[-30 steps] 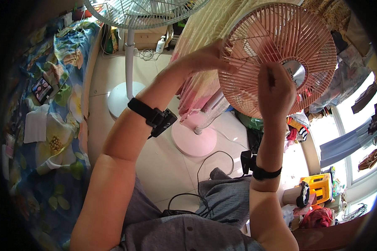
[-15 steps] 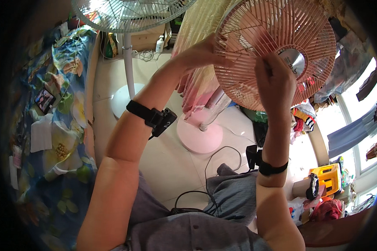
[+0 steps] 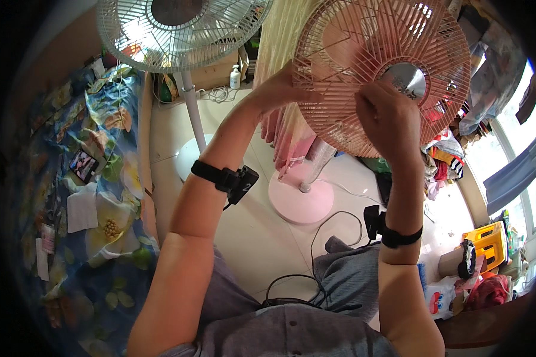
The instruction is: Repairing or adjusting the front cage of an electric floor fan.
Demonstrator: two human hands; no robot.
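Note:
A pink standing fan (image 3: 333, 122) with a round wire grille and a silvery centre disc (image 3: 404, 81) stands in front of me. My left hand (image 3: 278, 94) wraps round the grille's left rim, its thumb over the front and its other fingers hidden behind. Just below and left of the disc, my right hand (image 3: 390, 122) is closed, fingertips bent in against the front of the grille. Whatever is between those fingers is hidden. The fan's round pink base (image 3: 301, 199) rests on the tiled floor.
A white standing fan (image 3: 187, 98) is at the back left, beside a bed with a floral sheet (image 3: 110, 220) holding a phone (image 3: 84, 166). Cables (image 3: 315, 238) lie on the floor near my legs. A yellow crate (image 3: 491, 247) and bags are at the right.
The whole view has shifted, showing more of the white fan. My right hand has moved slightly lower relative to the centre disc. My left hand keeps its grip on the rim.

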